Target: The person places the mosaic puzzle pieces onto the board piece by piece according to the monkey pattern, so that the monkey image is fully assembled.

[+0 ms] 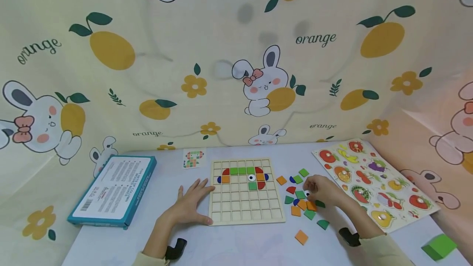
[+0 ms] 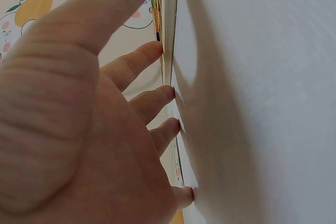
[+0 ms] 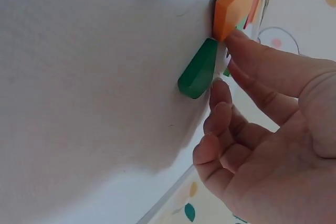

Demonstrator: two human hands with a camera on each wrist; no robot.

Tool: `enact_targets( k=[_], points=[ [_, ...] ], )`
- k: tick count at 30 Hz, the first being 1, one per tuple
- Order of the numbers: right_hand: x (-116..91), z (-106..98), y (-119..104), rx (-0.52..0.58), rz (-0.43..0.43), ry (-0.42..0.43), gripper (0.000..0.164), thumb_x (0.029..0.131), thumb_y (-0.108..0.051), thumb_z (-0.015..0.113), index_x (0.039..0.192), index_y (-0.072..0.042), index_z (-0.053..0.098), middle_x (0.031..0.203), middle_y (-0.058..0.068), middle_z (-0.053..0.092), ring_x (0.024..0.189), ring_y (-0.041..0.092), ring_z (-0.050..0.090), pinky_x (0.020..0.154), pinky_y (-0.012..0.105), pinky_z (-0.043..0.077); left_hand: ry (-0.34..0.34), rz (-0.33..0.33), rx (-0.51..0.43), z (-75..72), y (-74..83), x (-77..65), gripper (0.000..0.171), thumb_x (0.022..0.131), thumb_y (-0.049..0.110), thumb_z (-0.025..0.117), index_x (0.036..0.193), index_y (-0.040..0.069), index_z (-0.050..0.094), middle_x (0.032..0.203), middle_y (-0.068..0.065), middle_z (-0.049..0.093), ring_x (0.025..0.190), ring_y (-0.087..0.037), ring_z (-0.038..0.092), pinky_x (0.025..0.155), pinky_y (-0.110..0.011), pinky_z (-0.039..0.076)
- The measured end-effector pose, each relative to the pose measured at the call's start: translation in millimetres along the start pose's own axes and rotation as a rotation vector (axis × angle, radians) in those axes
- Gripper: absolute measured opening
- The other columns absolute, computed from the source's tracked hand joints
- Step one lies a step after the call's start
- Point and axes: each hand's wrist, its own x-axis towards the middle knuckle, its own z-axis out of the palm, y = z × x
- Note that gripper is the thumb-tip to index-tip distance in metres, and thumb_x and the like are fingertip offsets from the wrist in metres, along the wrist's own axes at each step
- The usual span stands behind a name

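Note:
In the head view, my left hand (image 1: 190,204) lies spread at the left edge of a wooden grid board (image 1: 236,208), thumb and a fingertip touching its rim. Coloured tiles fill part of the upper grid: green squares, orange squares, red quarter-rounds, blue half-rounds and a white eye tile (image 1: 251,177). Right of the board, my right hand (image 1: 321,190) reaches down into loose tiles with bent fingers. An eye tile (image 1: 307,194) shows by its fingertips. In the right wrist view, the thumb is beside an orange tile (image 3: 236,6), near a green tile (image 3: 198,72); whether the fingertips pinch anything is hidden.
A picture card (image 1: 194,158) lies behind the board. On the left is a teal-edged box (image 1: 111,188). A fruit puzzle board (image 1: 369,180) lies on the right, with a green block (image 1: 439,246) nearer the front. A lone orange square (image 1: 301,237) lies before the loose tiles.

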Motion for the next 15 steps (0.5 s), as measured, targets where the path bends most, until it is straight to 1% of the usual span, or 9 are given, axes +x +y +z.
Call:
enact_targets(
  k=[5, 9, 12, 15],
  points=[
    [-1, 3, -1, 0.009, -0.018, 0.017, 0.019, 0.083, 0.000, 0.078, 0.095, -0.006, 0.064, 0.082, 0.002, 0.056, 0.077, 0.019, 0.050, 0.066, 0.027, 0.047, 0.000, -0.003, 0.000, 0.6, -1.1, -0.1, 0.103, 0.064, 0.054, 0.089, 0.150, 0.018, 0.046, 0.163, -0.011, 0.024, 0.152, -0.038, 0.008, 0.108, -0.076, -0.010],
    [0, 1, -3, -0.023, -0.075, -0.005, 0.016, 0.084, 0.002, 0.076, 0.093, -0.006, 0.066, 0.080, 0.001, 0.056, 0.075, 0.018, 0.050, 0.062, 0.025, 0.047, 0.004, -0.001, -0.003, 1.3, -2.4, 0.3, 0.103, 0.063, 0.054, 0.089, 0.150, 0.018, 0.046, 0.163, -0.011, 0.025, 0.152, -0.038, 0.008, 0.107, -0.076, -0.010],
    [4, -1, -5, -0.040, -0.101, -0.013, 0.013, 0.086, 0.003, 0.072, 0.091, -0.007, 0.065, 0.079, -0.001, 0.056, 0.075, 0.018, 0.051, 0.063, 0.025, 0.047, 0.007, 0.003, -0.006, 2.1, -3.7, 1.1, 0.103, 0.063, 0.054, 0.089, 0.150, 0.018, 0.046, 0.163, -0.011, 0.025, 0.152, -0.038, 0.008, 0.107, -0.076, -0.010],
    [11, -2, -11, -0.026, -0.113, 0.011, 0.010, 0.090, 0.002, 0.068, 0.090, -0.007, 0.064, 0.081, 0.000, 0.057, 0.077, 0.018, 0.052, 0.066, 0.026, 0.048, 0.009, 0.008, -0.003, 2.2, -4.0, 1.5, 0.103, 0.063, 0.055, 0.089, 0.150, 0.018, 0.046, 0.163, -0.011, 0.025, 0.151, -0.038, 0.008, 0.107, -0.077, -0.009]
  ],
)
